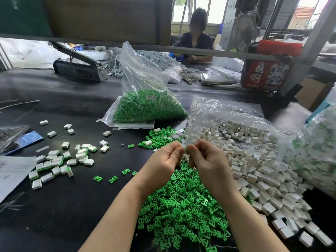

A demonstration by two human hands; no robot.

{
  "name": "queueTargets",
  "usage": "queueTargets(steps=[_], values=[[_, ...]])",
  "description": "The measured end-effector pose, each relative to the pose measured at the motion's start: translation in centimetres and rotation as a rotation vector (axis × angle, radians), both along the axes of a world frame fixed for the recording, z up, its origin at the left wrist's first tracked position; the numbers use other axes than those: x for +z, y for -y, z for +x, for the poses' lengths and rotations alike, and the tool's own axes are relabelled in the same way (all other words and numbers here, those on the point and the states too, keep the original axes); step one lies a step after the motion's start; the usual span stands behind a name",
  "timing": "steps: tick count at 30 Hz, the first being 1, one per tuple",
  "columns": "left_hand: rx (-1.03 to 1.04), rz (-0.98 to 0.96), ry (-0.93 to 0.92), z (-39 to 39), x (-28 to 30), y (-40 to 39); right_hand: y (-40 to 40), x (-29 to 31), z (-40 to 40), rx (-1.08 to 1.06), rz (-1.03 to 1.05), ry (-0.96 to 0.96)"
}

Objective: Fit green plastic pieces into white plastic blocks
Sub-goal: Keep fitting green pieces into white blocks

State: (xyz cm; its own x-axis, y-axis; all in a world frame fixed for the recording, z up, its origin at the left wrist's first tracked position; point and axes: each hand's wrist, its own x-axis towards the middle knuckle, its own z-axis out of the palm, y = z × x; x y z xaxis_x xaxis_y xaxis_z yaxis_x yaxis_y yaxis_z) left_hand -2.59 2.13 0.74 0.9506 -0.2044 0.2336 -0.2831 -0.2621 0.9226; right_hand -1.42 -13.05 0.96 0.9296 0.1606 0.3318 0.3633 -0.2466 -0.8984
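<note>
1. Meeting at the fingertips, the left hand [164, 160] and right hand [206, 161] form one narrow grip, fingers curled, pinching a small green-and-white part [185, 150] between them; only a sliver shows, so whether the green piece is fully seated I cannot tell.
2. Both hands hover above the worktop [76, 211], probably so thumbs and forefingers can press from opposite sides without the surface getting in the way.
3. Directly beneath the grip and running back toward the person lies the loose green pile [181, 206], placed where either hand can drop down for the next piece.
4. Just right of the grip, white blocks [254, 171] spill from an opened clear bag [227, 113], near the right hand, which suits feeding blocks from that side.
5. Well to the left of the grip sits a scatter of finished blocks [54, 164], white with green edges showing; keeping them apart from both stock piles likely stops done and undone parts mixing.
6. Beyond the grip, a standing bag of green pieces [147, 104] waits as reserve stock, out of the working zone.
7. Farther beyond, another person [196, 37] sits at the far side, near a red carton [267, 71].
8. My judgement: this is the pressing step of one unit among many, with far more loose stock than finished pieces.
</note>
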Motion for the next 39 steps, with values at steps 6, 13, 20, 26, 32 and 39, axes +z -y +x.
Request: queueTargets(steps=[6, 13, 20, 26, 32, 39], values=[[0.299, -0.106, -0.064, 0.7, -0.2, -1.1, 1.5, 0.7, -0.4, 0.253, -0.184, -0.350], [0.400, -0.226, -0.181, 1.2, -0.7, -1.4, 1.1, 2.0, -1.5, 0.890, -0.583, -0.545], [0.409, -0.237, -0.167, 1.2, -0.8, -1.1, 0.8, 1.1, -1.2, 0.619, -0.699, -0.279], [0.394, -0.276, -0.166, 1.2, -0.6, -0.9, 0.6, 1.2, -1.4, 0.662, -0.778, -0.248], [0.393, -0.293, -0.170, 1.1, -0.6, -0.8, 0.2, 0.8, -1.5, 0.604, -0.844, -0.199], [0.330, -0.315, -0.177, 1.2, -0.5, -0.9, 0.5, 0.9, -1.0, 0.188, -0.439, -0.120]])
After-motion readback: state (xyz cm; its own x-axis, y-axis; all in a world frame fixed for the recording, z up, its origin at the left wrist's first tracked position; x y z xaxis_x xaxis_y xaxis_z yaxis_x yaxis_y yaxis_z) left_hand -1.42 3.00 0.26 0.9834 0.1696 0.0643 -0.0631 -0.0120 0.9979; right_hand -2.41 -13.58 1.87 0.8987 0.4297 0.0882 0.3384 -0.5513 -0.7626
